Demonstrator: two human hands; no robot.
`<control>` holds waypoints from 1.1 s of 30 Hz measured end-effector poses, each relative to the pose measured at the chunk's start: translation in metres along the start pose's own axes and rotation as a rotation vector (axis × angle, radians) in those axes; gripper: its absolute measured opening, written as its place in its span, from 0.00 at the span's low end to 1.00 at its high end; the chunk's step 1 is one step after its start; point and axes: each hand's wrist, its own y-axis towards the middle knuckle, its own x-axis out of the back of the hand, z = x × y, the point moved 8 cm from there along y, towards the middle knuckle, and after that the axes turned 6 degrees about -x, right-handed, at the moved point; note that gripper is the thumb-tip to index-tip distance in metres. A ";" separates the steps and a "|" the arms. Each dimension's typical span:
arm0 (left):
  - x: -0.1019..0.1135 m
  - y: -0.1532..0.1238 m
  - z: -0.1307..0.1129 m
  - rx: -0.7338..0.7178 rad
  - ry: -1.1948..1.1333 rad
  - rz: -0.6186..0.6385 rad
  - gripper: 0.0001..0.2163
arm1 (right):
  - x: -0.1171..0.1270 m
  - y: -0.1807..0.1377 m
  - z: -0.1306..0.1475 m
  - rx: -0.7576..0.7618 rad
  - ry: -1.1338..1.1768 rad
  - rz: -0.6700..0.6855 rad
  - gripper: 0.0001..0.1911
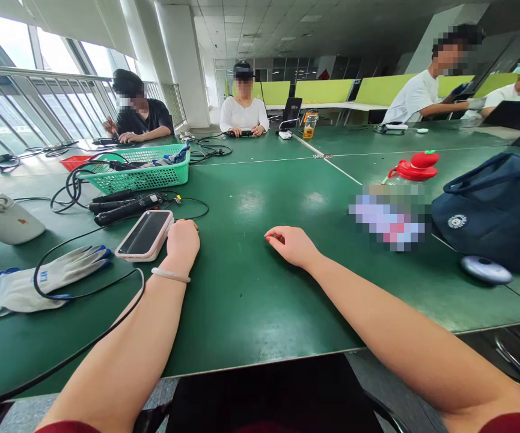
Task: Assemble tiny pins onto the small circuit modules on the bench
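My left hand (183, 245) rests on the green table as a loose fist, right beside a phone with a pink case (146, 236), whose screen is dark. A pale bangle (171, 275) circles that wrist. My right hand (290, 245) lies on the tabletop too, its fingers curled in and the thumb near the index finger; nothing shows in it. Left of the phone lies a white work glove with blue fingertips (68, 270), crossed by a black cable (139, 294). Black handheld devices (127, 207) lie behind the phone.
A green plastic basket (137, 174) holds gloves and cables. A whitish container (5, 213) stands at the left. To the right are a red-lidded bottle (417, 168), a navy bag (494, 210) and an oval mouse-like object (486, 270). Several people sit or stand around the table.
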 end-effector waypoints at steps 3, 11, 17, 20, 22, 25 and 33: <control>0.005 -0.002 -0.001 0.032 0.053 -0.020 0.15 | 0.000 0.000 0.000 -0.008 0.005 0.010 0.11; 0.005 0.002 -0.001 -0.018 -0.127 -0.096 0.18 | -0.002 0.000 0.001 -0.005 0.007 0.052 0.11; -0.009 -0.007 -0.045 -0.171 -0.413 0.043 0.17 | -0.009 0.001 0.003 0.031 0.001 0.098 0.09; -0.013 -0.025 -0.088 -0.258 -0.721 0.106 0.16 | -0.015 0.005 0.004 0.063 -0.029 0.120 0.10; -0.011 -0.037 -0.108 -0.272 -0.851 0.109 0.16 | -0.018 0.008 0.001 0.061 -0.048 0.122 0.13; -0.010 -0.047 -0.119 -0.248 -0.927 0.108 0.14 | -0.020 0.009 0.001 0.076 -0.066 0.134 0.16; -0.030 -0.055 -0.129 -0.201 -1.380 0.356 0.16 | -0.027 0.002 0.014 0.159 -0.142 0.151 0.15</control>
